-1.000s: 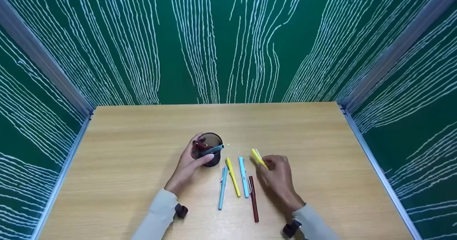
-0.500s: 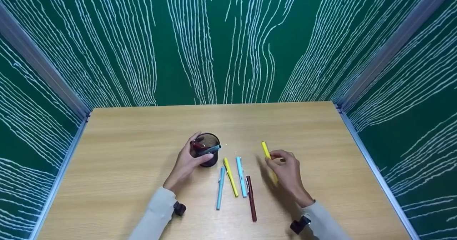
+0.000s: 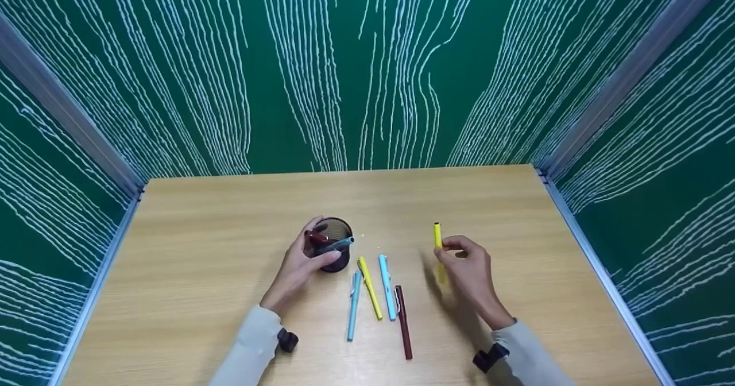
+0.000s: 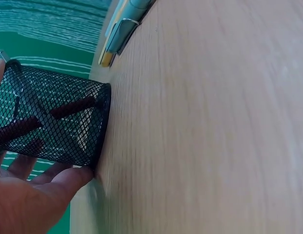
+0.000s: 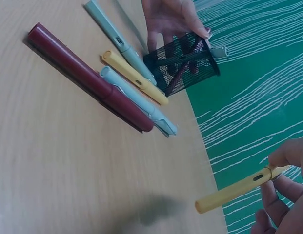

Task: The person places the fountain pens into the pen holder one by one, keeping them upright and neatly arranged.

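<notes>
My left hand (image 3: pixel 297 271) grips a black mesh pen cup (image 4: pixel 68 117) that stands upright on the table. Inside it lean a dark red pen (image 3: pixel 317 237) and a blue pen (image 3: pixel 340 244). To the right, my right hand (image 3: pixel 472 268) pinches a yellow pen (image 3: pixel 437 235) near its middle, nearly upright and raised off the table; its shadow falls below. Between the hands lie a teal pen (image 3: pixel 354 308), another yellow pen (image 3: pixel 371 291), a light blue pen (image 3: pixel 387 288) and a dark red pen (image 3: pixel 404 325), roughly side by side.
The wooden table (image 3: pixel 229 213) ends at a green wall (image 3: pixel 275 139) with white wavy lines. Metal posts stand at both back corners, and green side panels border the table. Tiny white specks lie near the cup.
My right hand has moved right, lifting the yellow pen and turning it from slanted to nearly upright. The left hand stays on the cup; the pens on the table lie as before.
</notes>
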`<state>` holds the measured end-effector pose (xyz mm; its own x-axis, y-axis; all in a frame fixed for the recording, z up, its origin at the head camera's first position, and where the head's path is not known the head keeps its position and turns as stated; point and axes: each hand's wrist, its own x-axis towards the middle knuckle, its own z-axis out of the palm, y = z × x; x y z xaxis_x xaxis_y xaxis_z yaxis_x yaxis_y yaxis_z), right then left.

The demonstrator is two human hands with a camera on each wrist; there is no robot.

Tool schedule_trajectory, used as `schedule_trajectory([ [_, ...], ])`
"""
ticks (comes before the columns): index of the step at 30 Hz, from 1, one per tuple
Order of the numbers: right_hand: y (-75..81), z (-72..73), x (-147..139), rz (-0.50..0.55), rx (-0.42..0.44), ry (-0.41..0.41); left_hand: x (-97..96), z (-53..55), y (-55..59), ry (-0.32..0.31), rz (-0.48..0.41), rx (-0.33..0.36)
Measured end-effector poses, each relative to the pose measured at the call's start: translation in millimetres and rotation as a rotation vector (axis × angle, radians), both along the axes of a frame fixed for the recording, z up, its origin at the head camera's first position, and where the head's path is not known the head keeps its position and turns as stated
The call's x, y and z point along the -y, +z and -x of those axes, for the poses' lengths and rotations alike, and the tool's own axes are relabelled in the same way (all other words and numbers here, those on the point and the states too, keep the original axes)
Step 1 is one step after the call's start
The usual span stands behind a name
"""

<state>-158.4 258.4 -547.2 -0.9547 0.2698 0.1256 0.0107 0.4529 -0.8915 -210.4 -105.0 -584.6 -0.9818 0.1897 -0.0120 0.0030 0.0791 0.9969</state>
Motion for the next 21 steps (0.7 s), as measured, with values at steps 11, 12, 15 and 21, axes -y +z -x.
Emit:
schedule_trajectory([
  [11, 7.8, 4.7, 0.0, 0.061, -0.015, -0.004, -1.0, -1.3, -1.2, -0.022, -0.069, 0.009],
  [12, 8.0, 5.2, 0.7, 0.061, -0.014, -0.005, -0.8, -1.2, -1.4, -0.020, -0.060, 0.009],
  [15, 8.6, 6.2, 3.5, 0.062, -0.007, 0.000, -0.7, -1.3, -1.8, -0.018, -0.052, 0.010],
  [21, 10.7, 6.4, 10.3, 0.094, -0.031, 0.000, 0.2, -1.9, -1.4, -0.013, -0.044, 0.012],
])
